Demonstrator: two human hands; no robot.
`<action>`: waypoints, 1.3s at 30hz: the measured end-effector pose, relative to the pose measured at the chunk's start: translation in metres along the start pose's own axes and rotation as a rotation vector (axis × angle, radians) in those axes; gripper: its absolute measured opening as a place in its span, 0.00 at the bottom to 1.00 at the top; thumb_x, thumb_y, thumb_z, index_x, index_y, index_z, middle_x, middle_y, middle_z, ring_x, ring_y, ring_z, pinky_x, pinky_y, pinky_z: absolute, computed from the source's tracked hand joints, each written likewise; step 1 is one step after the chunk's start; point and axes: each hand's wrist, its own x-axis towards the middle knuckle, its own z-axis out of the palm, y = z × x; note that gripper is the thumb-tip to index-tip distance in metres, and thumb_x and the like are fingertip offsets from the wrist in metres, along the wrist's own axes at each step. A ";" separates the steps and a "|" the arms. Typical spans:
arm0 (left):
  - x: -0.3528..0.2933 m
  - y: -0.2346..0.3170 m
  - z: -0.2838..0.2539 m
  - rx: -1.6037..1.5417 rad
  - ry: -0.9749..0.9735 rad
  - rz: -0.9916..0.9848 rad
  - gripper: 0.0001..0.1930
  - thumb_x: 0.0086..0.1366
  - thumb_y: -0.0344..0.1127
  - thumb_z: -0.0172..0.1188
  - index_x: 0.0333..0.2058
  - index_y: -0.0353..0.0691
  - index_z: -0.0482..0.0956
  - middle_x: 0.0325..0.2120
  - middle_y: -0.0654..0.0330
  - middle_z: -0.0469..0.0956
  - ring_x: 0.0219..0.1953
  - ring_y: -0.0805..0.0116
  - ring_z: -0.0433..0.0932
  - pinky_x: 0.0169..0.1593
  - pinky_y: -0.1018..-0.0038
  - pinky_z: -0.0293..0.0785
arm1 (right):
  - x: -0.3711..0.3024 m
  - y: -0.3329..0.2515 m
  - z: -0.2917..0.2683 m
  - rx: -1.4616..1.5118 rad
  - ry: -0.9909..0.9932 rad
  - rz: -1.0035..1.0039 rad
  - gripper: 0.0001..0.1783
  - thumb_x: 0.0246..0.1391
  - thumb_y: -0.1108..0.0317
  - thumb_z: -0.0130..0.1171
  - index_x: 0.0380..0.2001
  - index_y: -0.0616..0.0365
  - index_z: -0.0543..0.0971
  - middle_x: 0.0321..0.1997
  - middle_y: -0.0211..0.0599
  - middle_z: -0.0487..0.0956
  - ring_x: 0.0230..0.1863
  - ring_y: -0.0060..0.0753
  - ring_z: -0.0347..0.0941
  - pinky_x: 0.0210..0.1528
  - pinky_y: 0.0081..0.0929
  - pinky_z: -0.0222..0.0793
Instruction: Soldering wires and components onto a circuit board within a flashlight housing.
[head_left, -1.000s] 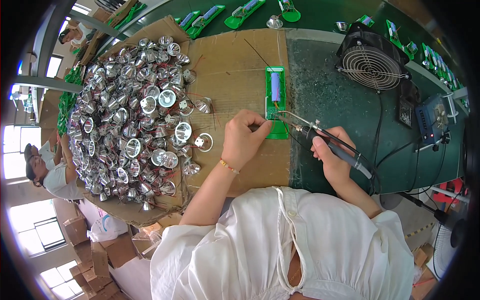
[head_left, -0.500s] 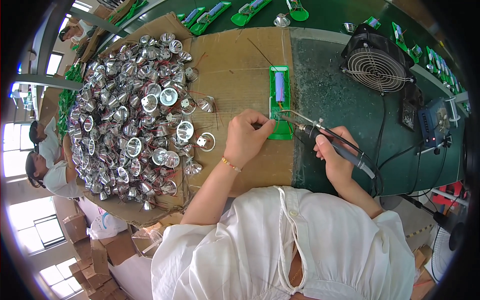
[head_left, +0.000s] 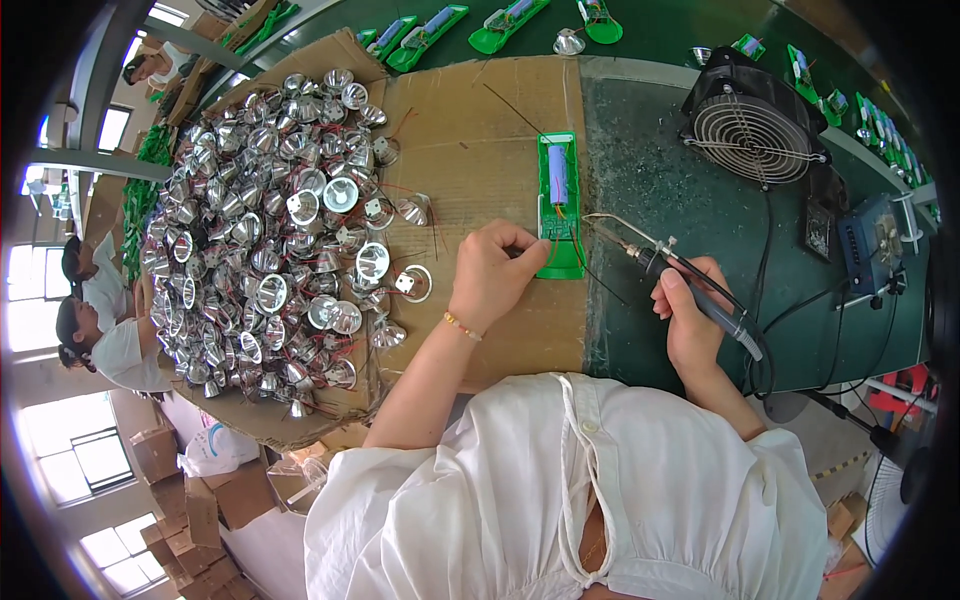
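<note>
A green plastic housing (head_left: 569,266) lies lengthwise on the cardboard mat, holding a purple cylindrical battery (head_left: 558,176) and a small green circuit board (head_left: 558,229) with thin wires. My left hand (head_left: 497,268) is closed in a pinch at the housing's left edge, thumb tip touching it beside the board. What its fingers hold is hidden. My right hand (head_left: 690,312) grips a soldering iron (head_left: 652,264) with a thin metal feed tube on it. The iron's tip is off to the right of the board, apart from it. A dark wire trails from the board toward the lower right.
A heap of silver reflector cups (head_left: 265,240) with red wires covers the left cardboard. At the right stand a black fan (head_left: 755,140) and a blue soldering station (head_left: 868,250) with cables. Further green housings (head_left: 505,27) lie along the back; two people are at far left.
My right hand has drawn the soldering iron back to the right, away from the circuit board. The left hand stays at the housing's edge.
</note>
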 end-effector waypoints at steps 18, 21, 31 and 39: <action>0.168 0.078 0.032 0.534 -0.161 0.413 0.10 0.49 0.37 0.59 0.26 0.34 0.78 0.17 0.54 0.76 0.20 0.61 0.76 0.28 0.70 0.72 | 0.019 0.004 -0.020 -0.041 0.167 0.128 0.08 0.48 0.71 0.58 0.30 0.62 0.71 0.21 0.34 0.74 0.20 0.17 0.68 0.21 0.14 0.63; 0.232 0.082 0.059 0.322 0.152 0.606 0.17 0.48 0.40 0.62 0.37 0.39 0.77 0.33 0.55 0.76 0.36 0.58 0.74 0.41 0.69 0.69 | 0.020 0.005 -0.019 -0.052 0.169 0.128 0.07 0.48 0.72 0.57 0.29 0.63 0.70 0.20 0.35 0.74 0.19 0.17 0.68 0.21 0.15 0.63; 0.283 0.015 -0.019 0.528 0.163 0.403 0.18 0.41 0.37 0.61 0.35 0.44 0.75 0.39 0.54 0.69 0.43 0.55 0.70 0.46 0.66 0.68 | 0.016 0.016 -0.029 -0.067 0.177 0.088 0.09 0.46 0.73 0.58 0.28 0.63 0.70 0.19 0.36 0.75 0.19 0.20 0.70 0.23 0.18 0.67; 0.127 0.034 -0.033 0.611 0.094 0.412 0.17 0.44 0.40 0.60 0.34 0.42 0.71 0.42 0.53 0.65 0.38 0.53 0.73 0.39 0.64 0.72 | 0.020 0.012 -0.025 -0.083 0.133 0.064 0.08 0.48 0.71 0.57 0.29 0.62 0.70 0.20 0.35 0.74 0.20 0.19 0.69 0.23 0.17 0.66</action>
